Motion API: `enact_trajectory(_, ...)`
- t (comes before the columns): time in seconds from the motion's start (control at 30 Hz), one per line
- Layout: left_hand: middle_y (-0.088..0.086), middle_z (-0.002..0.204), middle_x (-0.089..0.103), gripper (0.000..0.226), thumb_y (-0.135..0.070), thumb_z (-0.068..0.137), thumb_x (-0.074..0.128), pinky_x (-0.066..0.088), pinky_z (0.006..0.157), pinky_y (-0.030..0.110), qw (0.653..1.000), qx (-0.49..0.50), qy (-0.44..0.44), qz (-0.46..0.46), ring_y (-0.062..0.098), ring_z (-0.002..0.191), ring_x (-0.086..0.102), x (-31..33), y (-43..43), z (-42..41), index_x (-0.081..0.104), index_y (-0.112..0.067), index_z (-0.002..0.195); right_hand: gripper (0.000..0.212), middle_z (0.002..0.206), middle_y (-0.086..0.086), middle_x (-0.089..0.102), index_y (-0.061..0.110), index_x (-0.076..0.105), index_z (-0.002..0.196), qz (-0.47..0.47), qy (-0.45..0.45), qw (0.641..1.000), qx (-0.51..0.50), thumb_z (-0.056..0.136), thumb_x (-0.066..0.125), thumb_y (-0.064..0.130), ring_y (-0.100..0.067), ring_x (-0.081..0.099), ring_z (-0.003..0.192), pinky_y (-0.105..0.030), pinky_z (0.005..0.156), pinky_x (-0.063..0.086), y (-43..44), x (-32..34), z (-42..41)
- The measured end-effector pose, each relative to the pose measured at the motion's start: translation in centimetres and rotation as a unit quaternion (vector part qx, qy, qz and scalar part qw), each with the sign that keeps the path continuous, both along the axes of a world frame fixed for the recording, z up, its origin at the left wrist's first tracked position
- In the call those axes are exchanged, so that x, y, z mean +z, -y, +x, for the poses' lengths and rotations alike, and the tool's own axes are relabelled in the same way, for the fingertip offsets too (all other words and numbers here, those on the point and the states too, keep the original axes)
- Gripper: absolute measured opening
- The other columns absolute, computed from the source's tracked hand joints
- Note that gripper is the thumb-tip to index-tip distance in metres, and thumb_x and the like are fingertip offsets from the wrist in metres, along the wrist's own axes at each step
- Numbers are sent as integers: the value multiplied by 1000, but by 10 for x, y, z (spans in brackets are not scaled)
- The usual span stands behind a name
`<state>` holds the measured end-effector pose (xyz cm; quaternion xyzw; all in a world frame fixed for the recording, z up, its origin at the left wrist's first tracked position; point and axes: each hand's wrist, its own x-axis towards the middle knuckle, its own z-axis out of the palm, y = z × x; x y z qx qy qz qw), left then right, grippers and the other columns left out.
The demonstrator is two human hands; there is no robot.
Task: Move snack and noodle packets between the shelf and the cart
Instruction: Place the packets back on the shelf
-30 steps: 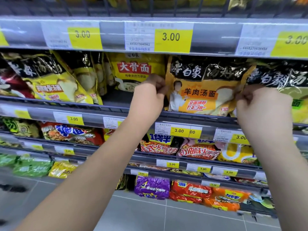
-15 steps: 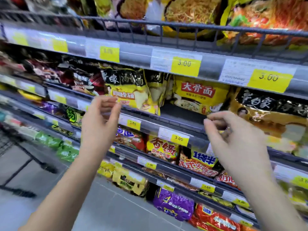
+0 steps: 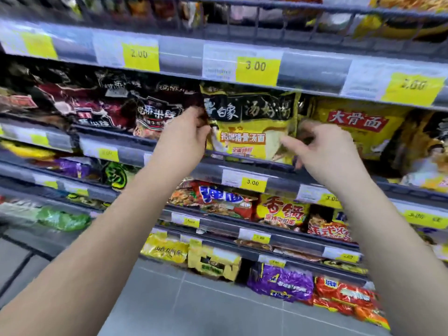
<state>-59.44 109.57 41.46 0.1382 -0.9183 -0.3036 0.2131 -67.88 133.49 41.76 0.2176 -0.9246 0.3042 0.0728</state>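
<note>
**Both hands arrive at the next noodle packet**

Nearest us, our two forearms stretch up and forward over the grey floor (image 3: 169, 299). A second ago we were gripping further right along this row, and half a second ago both hands hung free in front of the shelves with loose fingers. Now they have come in again, one place to the left.

The left hand (image 3: 184, 139) sits at the left edge of a black-and-yellow noodle packet (image 3: 249, 127), with thumb and fingers curled onto that edge in what looks like a pinch. The right hand (image 3: 324, 151) is at the packet's right edge, fingers curled and thumb stretched over its lower corner. Blur there keeps us from telling whether it has a hold yet.

The packet stands upright on the shelf (image 3: 211, 171), behind the front rail. Dark red packets (image 3: 101, 110) sit on its left and a yellow packet (image 3: 358, 132) on its right. Above it, a price tag (image 3: 257, 66) reads 3.00.

We judge that a fresh grasp is starting and that this packet is not yet lifted. The cart is out of view, so we cannot say how far it must travel. To come out, the packet should need to clear the front rail without dragging its neighbours.
</note>
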Motion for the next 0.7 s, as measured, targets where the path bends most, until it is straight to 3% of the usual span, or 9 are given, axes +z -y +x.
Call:
enact_trajectory(0.07, 19, 114, 73, 24, -16, 102, 60, 57, 84, 49, 999, 1, 30, -10, 42, 97, 72, 0, 0, -4, 57, -4, 123, 27, 52, 7, 62, 18, 67, 91, -17, 11, 1000, -10, 96, 70, 44, 6, 62, 50, -6, 53, 37, -2, -1, 0)
enact_trajectory(0.17, 18, 103, 70, 30, -28, 104, 60, 58, 79, 53, 998, 6, 64, 16, 39, 86, 71, -3, -5, -7, 53, -5, 122, 31, 49, 4, 67, 20, 69, 77, -46, 23, 998, -22, 94, 73, 45, 2, 61, 44, -13, 51, 43, -9, -7, 0)
enact_trajectory(0.27, 17, 105, 68, 36, -36, 104, 58, 54, 78, 45, 998, -4, 60, 11, 34, 87, 68, -7, -10, -9, 53, -6, 124, 31, 50, 8, 68, 21, 70, 72, -63, 51, 996, -33, 93, 75, 44, 1, 61, 41, -8, 45, 43, -17, -13, 0)
enact_trajectory(0.37, 11, 103, 70, 40, -43, 104, 56, 43, 68, 35, 997, -8, 69, -27, 26, 85, 66, -6, -9, -7, 55, -11, 128, 32, 51, 12, 69, 21, 71, 74, -45, 53, 997, -40, 93, 73, 48, 5, 61, 44, -17, 51, 42, -19, -16, 0)
enact_trajectory(0.43, -2, 94, 74, 21, -38, 105, 56, 50, 58, 32, 997, -15, 78, -3, 16, 70, 70, -6, -1, -6, 55, -21, 117, 33, 51, 15, 68, 22, 72, 77, -17, 47, 998, -39, 94, 71, 50, 8, 61, 49, -20, 56, 40, -19, -16, -1)
enact_trajectory(0.5, -8, 96, 73, 13, -23, 107, 52, 56, 49, 29, 995, -20, 79, 62, 9, 67, 73, -4, 6, -6, 51, -23, 120, 32, 52, 16, 68, 23, 71, 77, -6, 43, 999, -33, 95, 69, 50, 8, 61, 50, -17, 55, 40, -20, -14, -1)
enact_trajectory(0.6, -4, 99, 74, 24, -14, 108, 45, 52, 42, 22, 992, -22, 55, 109, 4, 67, 75, 0, 8, -10, 51, -20, 130, 28, 53, 18, 68, 29, 63, 76, -47, 18, 998, -26, 98, 67, 46, 8, 59, 46, -5, 50, 37, -22, -12, 0)
enact_trajectory(0.7, 4, 83, 76, 13, -14, 106, 46, 49, 39, 20, 993, -6, 23, 114, 7, 57, 73, -1, 0, -13, 55, -21, 112, 21, 54, 10, 69, 30, 64, 84, -115, 6, 993, -36, 100, 65, 44, 5, 58, 46, -8, 51, 37, -21, -15, 2)
